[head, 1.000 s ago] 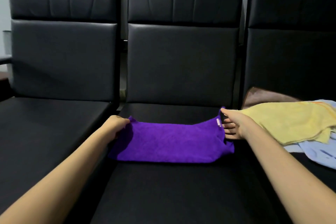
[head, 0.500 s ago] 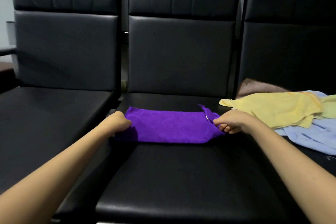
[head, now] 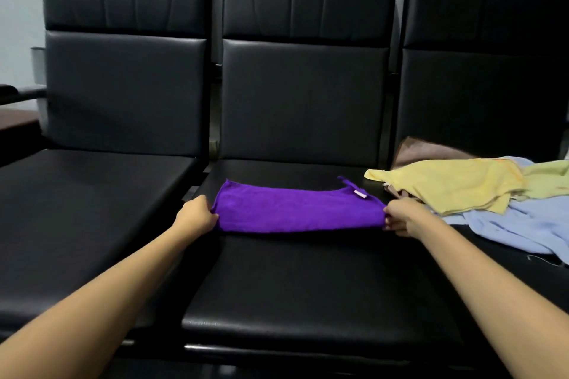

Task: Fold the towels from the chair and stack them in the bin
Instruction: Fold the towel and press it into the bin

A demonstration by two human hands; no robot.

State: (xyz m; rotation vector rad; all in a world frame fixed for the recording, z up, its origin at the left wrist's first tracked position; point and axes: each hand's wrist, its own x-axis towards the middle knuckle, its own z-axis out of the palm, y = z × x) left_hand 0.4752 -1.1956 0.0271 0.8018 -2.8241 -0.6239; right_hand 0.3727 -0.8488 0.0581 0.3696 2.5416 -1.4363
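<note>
A purple towel (head: 295, 209), folded into a long strip, lies flat across the back of the middle black chair seat (head: 308, 280). My left hand (head: 197, 217) grips its left end and my right hand (head: 403, 215) pinches its right end. A small white tag (head: 359, 193) shows near the towel's far right corner. On the right chair lies a loose pile: a yellow towel (head: 455, 184) on top, a light blue towel (head: 523, 224) under it and a brown one (head: 425, 149) behind. No bin is in view.
Three black padded chairs stand side by side against a pale wall. The left chair seat (head: 86, 209) holds nothing. A dark armrest or table edge (head: 15, 111) sits at the far left.
The towel, held up slightly a second ago, now lies flat on the seat. Both hands moved to its near corners. The camera tilted up a little.
</note>
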